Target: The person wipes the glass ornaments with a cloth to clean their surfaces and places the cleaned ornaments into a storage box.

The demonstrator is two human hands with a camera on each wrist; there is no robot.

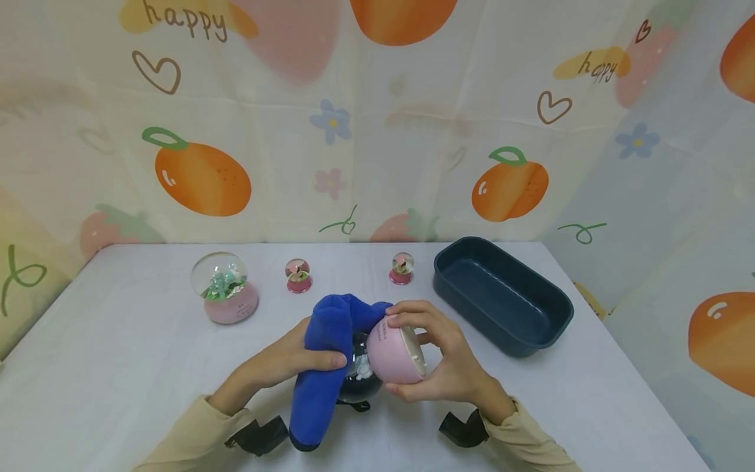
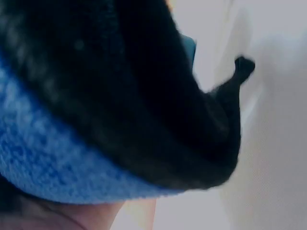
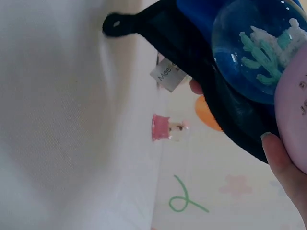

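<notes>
My left hand grips a blue plush cloth with black edging, its thumb on the front of the cloth. The cloth wraps round the clear ball of a snow globe, which lies tilted sideways. My right hand holds the globe's pink base, with its fingers over the top and thumb below. In the right wrist view, white and turquoise figures show inside the globe, against the dark lining of the cloth. The left wrist view is mostly filled by the cloth; the left fingers behind it are largely hidden.
Another pink-based snow globe stands at the left. Two small globes, one near the centre and one further right, stand along the back. A dark blue tray sits at the right, before a fruit-printed backdrop.
</notes>
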